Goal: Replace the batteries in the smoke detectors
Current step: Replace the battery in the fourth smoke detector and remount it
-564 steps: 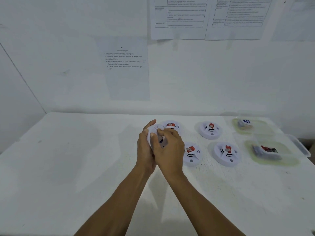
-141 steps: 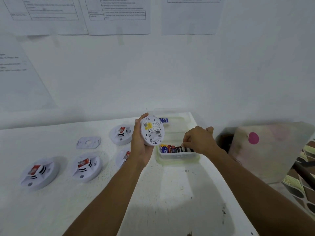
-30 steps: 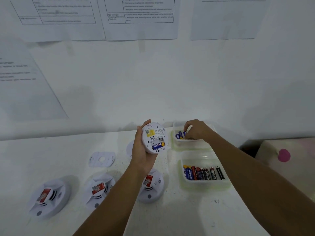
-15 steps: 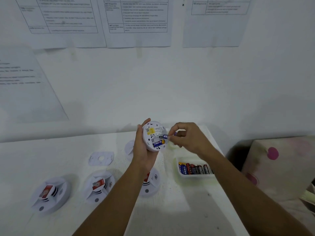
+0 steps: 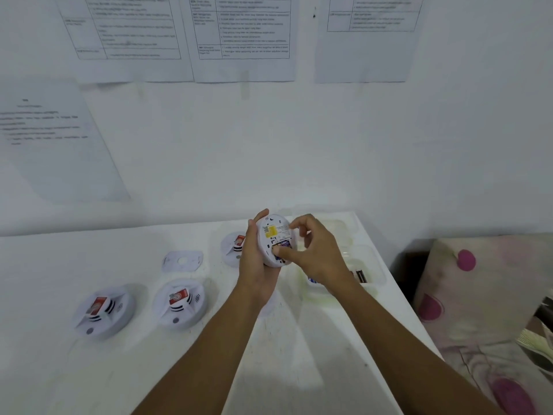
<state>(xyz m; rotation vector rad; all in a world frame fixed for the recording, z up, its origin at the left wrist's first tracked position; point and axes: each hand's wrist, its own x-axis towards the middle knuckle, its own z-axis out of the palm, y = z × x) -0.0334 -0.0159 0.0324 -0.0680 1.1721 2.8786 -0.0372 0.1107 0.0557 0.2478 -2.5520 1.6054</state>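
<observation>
My left hand (image 5: 254,265) grips the detector (image 5: 273,232), its back toward me. The right hand (image 5: 320,259) is half-curled and its thumb covers most of the battery (image 5: 285,243); pinching or only pressing, I cannot tell.

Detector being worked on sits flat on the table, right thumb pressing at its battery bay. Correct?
No. The detector isn't on the table; the left hand holds it up off it. The thumb of the right hand does press at its battery bay. Head view shows it.
</observation>
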